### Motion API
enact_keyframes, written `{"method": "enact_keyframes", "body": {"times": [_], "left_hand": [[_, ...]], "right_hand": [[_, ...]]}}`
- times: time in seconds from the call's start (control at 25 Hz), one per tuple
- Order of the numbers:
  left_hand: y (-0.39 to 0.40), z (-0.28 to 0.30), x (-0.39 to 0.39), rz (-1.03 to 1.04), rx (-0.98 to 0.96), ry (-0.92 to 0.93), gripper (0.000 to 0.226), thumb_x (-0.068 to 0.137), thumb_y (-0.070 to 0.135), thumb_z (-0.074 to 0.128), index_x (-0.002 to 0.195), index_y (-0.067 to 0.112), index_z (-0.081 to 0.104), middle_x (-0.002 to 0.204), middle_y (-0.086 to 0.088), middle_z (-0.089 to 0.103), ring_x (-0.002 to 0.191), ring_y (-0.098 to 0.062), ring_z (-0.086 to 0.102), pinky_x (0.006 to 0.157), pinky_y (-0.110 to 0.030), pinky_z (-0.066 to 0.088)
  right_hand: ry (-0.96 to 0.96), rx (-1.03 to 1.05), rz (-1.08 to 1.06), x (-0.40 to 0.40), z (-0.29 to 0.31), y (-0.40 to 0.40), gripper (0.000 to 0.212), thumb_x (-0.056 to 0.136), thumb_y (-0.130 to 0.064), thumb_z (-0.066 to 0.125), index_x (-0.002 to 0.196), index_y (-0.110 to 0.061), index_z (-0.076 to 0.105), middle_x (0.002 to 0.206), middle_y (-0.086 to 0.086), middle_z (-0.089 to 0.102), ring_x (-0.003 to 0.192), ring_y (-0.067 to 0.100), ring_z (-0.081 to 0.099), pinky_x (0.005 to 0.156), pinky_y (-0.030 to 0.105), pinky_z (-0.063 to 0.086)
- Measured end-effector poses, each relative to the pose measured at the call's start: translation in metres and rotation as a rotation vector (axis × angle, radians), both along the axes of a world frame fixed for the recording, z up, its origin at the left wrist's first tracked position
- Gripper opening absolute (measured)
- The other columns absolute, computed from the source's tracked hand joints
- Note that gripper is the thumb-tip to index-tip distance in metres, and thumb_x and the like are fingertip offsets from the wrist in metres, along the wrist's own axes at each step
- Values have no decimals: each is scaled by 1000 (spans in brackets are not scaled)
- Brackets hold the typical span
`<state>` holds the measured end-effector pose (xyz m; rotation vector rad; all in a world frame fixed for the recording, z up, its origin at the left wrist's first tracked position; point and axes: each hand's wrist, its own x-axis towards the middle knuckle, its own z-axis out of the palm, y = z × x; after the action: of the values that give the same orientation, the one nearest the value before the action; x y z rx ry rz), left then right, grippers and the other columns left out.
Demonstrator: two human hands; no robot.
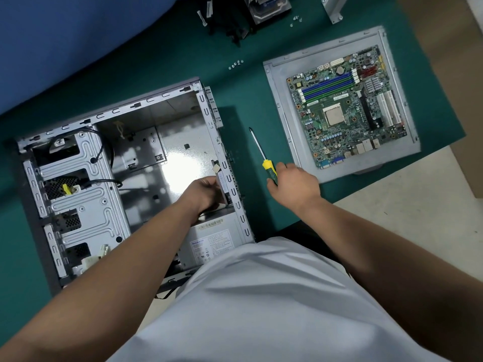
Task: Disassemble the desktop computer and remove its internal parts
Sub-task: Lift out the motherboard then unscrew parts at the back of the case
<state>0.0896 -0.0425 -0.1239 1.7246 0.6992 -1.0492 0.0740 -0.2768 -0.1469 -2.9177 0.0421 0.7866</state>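
Observation:
An open grey computer case (146,108) lies on its side on the green mat. Its silver power supply (211,241) sits in the near right corner. My left hand (206,190) reaches inside the case just above the power supply, fingers curled against a small part at the rear wall; what it holds is partly hidden. My right hand (295,185) grips the yellow-green handle of a screwdriver (261,152) on the mat right of the case, its shaft pointing away from me. The green motherboard (347,108) lies on the removed grey side panel (287,121) at the right.
Small screws (236,64) lie in a row on the mat beyond the case. A hard drive with a heatsink on it (269,7), black cables (227,24), more screws (296,20) and a grey bracket (333,9) lie at the far edge. A drive cage (78,184) fills the case's left side.

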Motion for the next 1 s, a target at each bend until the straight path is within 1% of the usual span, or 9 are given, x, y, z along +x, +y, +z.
{"method": "enact_keyframes", "body": {"times": [0.12, 0.24, 0.36, 0.44, 0.56, 0.68, 0.76, 0.84, 1.0], "left_hand": [[0, 1, 0, -13, 4, -14, 50, 98, -10, 52, 61, 17, 73, 60, 4, 73, 47, -3, 66, 45, -15, 49], [-1, 3, -1, 18, -16, -19, 37, 99, -12, 50, 74, 8, 69, 57, 1, 72, 42, -5, 62, 40, -15, 45], [-3, 4, 0, 45, -18, -13, 22, 100, -11, 51, 92, -4, 71, 58, 1, 72, 42, -5, 62, 41, -15, 46], [-5, 5, 1, 54, -15, -15, 20, 101, -10, 51, 102, -5, 70, 57, 4, 72, 44, -3, 64, 43, -14, 47], [-7, 5, 3, 60, -8, -26, 21, 99, -13, 51, 107, -8, 70, 56, 7, 71, 47, -1, 65, 47, -12, 49], [-7, 4, 2, 77, -19, -41, 20, 96, -16, 55, 111, -14, 69, 67, 1, 72, 52, -3, 66, 52, -12, 51], [-7, 3, 1, 85, -24, -39, 20, 96, -15, 55, 110, -15, 69, 77, -5, 72, 58, -7, 66, 55, -13, 52], [-6, 1, 1, 88, -23, -39, 20, 96, -16, 54, 109, -14, 69, 76, -5, 72, 55, -6, 65, 54, -13, 52], [-5, -7, 0, 113, -36, -31, 22, 96, -17, 51, 110, -14, 68, 73, -5, 71, 51, -2, 61, 55, -12, 52]], "right_hand": [[-73, -8, -2, 3, 10, 4, 43, 97, -46, 57, 120, -10, 51, 120, 14, 56, 112, 34, 55, 82, 42, 48], [-180, 316, -29, 11, 15, 25, 19, 94, -30, 62, 104, -14, 60, 105, 11, 61, 94, 32, 59, 82, 40, 51], [192, 607, -344, 23, 8, 54, 10, 93, -25, 64, 85, -19, 63, 86, 4, 69, 84, 28, 65, 76, 35, 57], [380, 704, -649, 28, -2, 63, 8, 90, -20, 67, 89, -13, 70, 91, 9, 75, 91, 31, 72, 85, 41, 60], [481, 758, -882, 34, -8, 63, 7, 87, -7, 67, 89, 0, 69, 93, 18, 76, 86, 34, 76, 82, 48, 63], [532, 862, -1007, 38, -5, 64, 7, 86, 2, 69, 88, -4, 65, 90, 20, 72, 74, 28, 77, 66, 36, 64], [541, 861, -939, 41, -2, 62, 8, 84, 1, 73, 89, -2, 67, 87, 17, 74, 74, 27, 78, 65, 32, 63], [537, 818, -799, 41, -4, 58, 12, 83, -4, 76, 90, 4, 70, 90, 16, 77, 80, 28, 78, 74, 35, 64], [323, 736, -383, 34, -3, 48, 2, 84, -14, 76, 85, -15, 74, 82, 0, 77, 74, 12, 72, 70, 24, 55]]}}
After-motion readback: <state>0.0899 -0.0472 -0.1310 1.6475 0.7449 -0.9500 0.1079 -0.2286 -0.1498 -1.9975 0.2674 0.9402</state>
